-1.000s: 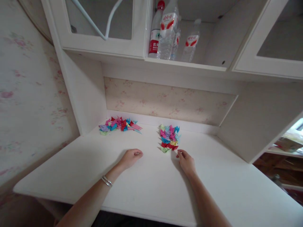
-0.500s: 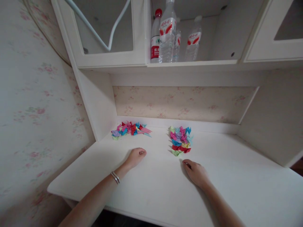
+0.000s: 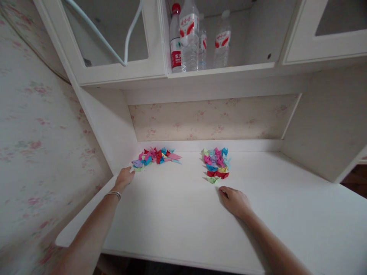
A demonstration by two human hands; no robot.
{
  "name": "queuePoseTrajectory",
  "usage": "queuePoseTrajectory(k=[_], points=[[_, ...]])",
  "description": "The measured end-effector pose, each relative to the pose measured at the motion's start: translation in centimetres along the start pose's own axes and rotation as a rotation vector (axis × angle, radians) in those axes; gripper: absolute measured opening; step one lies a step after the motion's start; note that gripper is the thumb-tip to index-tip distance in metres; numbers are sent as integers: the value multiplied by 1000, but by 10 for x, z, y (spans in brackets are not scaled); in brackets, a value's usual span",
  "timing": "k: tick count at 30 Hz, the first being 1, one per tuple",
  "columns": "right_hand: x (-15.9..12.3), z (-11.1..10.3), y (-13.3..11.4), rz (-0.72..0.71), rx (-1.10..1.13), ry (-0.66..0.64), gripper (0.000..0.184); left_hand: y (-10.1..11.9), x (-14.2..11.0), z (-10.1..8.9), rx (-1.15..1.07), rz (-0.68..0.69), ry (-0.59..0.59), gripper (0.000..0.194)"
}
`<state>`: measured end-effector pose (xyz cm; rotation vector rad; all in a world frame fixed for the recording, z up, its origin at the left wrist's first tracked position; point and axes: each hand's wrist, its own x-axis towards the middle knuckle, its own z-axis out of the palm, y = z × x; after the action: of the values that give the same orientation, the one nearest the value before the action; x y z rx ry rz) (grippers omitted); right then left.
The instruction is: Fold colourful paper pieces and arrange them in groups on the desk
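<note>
My left hand [image 3: 125, 177] reaches to the near-left edge of a loose pile of small folded-paper pieces [image 3: 155, 156] in red, pink, blue and purple. Its thumb and fingers are apart, close beside a purple piece [image 3: 138, 164] and a pale green one [image 3: 138, 169]; contact cannot be made out. My right hand [image 3: 235, 200] rests on the white desk [image 3: 177, 217] with its fingers curled in, and nothing shows in it. Just beyond it lies a second group of folded-paper pieces [image 3: 215, 162], set closer together in rough rows, with a light green piece [image 3: 213, 179] nearest the hand.
Above the desk, an open shelf holds several plastic bottles [image 3: 189, 42], one with a red cap. Glass-fronted cabinet doors [image 3: 114, 72] flank it, and a pale blue bent rod [image 3: 124, 57] hangs before the left one. A floral-papered wall [image 3: 37, 145] stands at the left.
My left hand has moved left and away from me to the pile's edge, its fingers loosening from a curl. The right hand stays in place. The view has shifted slightly.
</note>
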<state>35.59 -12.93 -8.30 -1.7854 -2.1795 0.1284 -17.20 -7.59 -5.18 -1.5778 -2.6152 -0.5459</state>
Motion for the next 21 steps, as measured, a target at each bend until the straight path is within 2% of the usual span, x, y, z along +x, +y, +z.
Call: queuePoseTrajectory(k=[4, 9, 16, 21], points=[[-3, 0, -2, -27, -32, 30, 30, 5, 7, 10, -20, 37, -40, 46], [-4, 1, -3, -40, -57, 50, 31, 9, 4, 12, -24, 39, -19, 38], [-4, -3, -7, -30, -58, 28, 32, 10, -1, 4, -50, 15, -14, 37], [-5, -7, -9, -10, -54, 13, 33, 22, -3, -7, -85, 74, -58, 32]])
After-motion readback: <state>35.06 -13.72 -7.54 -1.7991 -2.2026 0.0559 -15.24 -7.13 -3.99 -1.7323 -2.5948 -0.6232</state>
